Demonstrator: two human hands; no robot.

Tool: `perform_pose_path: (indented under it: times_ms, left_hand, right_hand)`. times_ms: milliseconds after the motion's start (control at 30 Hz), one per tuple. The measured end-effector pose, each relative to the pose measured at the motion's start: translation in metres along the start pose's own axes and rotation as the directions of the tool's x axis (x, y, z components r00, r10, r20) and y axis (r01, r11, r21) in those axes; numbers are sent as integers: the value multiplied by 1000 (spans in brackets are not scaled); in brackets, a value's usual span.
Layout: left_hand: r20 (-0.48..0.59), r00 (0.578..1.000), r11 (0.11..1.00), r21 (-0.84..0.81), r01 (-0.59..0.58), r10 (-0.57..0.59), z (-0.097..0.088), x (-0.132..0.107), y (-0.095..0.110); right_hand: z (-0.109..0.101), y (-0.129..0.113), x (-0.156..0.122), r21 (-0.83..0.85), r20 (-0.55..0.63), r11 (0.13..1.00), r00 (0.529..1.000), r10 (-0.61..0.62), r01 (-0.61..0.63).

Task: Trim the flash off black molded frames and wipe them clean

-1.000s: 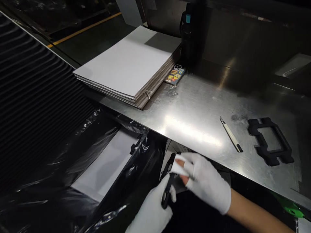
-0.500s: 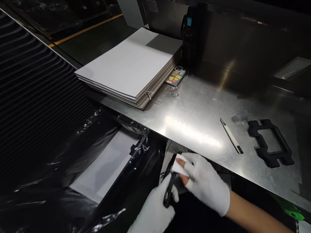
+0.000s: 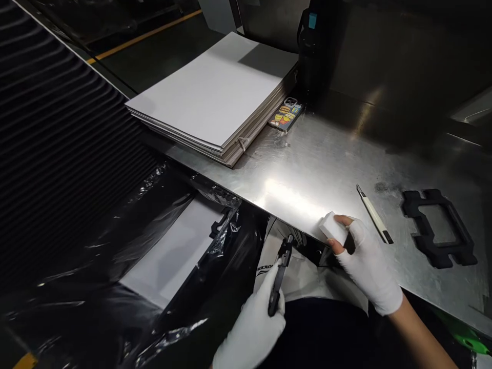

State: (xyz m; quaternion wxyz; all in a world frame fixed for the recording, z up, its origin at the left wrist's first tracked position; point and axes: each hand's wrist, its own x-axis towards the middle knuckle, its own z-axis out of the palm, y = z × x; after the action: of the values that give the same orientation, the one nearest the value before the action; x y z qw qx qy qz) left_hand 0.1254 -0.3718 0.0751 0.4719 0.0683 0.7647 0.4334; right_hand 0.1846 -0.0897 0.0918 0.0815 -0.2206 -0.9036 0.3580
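My left hand (image 3: 253, 328), in a white glove, is closed round a thin black plastic part (image 3: 280, 274) held edge-up below the table's front edge. My right hand (image 3: 365, 261), gloved with bare fingertips, pinches a small white block (image 3: 332, 227) at the near edge of the steel table (image 3: 307, 169). A white utility knife (image 3: 374, 220) lies just right of that hand. Farther right, a black frame-shaped part (image 3: 438, 228) lies flat on the table.
A stack of white sheets (image 3: 215, 97) sits at the table's far left, a phone in a colourful case (image 3: 285, 116) beside it and a black bottle (image 3: 309, 46) behind. Black plastic film (image 3: 115, 266) covers a bin holding a white sheet (image 3: 165, 261) at lower left.
My right hand has lifted the white block away from the black part and moved it up and right onto the table's edge. My left hand still holds the black part.
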Motion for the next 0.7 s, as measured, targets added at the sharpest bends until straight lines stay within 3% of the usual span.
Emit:
perform_pose_path:
  times_ms: [100,167,233,267,333,400,533,633,700]
  left_hand:
    - [105,994,1000,-20,5,-3,0,-4,6]
    - [91,994,998,-33,-49,52,1,-5,2]
    - [35,992,992,-19,-121,122,3,-3,-6]
    - [21,988,989,-18,-150,150,4,-2,-10]
    - [51,981,982,-49,-182,184,6,2,-17]
    - [71,980,981,-74,-178,184,7,5,-21]
    - [1,992,989,-71,-127,127,9,9,-21]
    - [0,992,980,-154,-125,127,11,10,-20]
    - [-51,990,977,-162,-140,134,12,10,-18]
  right_hand:
    - [0,-1,-4,8,17,990,990,143,-143]
    - [-1,-9,-9,52,54,990,990,127,-129]
    - [4,-22,-20,140,158,990,987,-42,19]
    - [8,-30,-26,197,221,972,960,-174,131]
    - [21,-43,-37,292,301,895,856,-421,338]
    - [35,-51,-45,283,301,844,794,-529,455]
    - [51,-53,-50,172,219,855,827,-518,490]
    - [51,-53,-50,187,189,820,799,-571,541]
    - [46,-53,-47,114,186,848,827,-530,517]
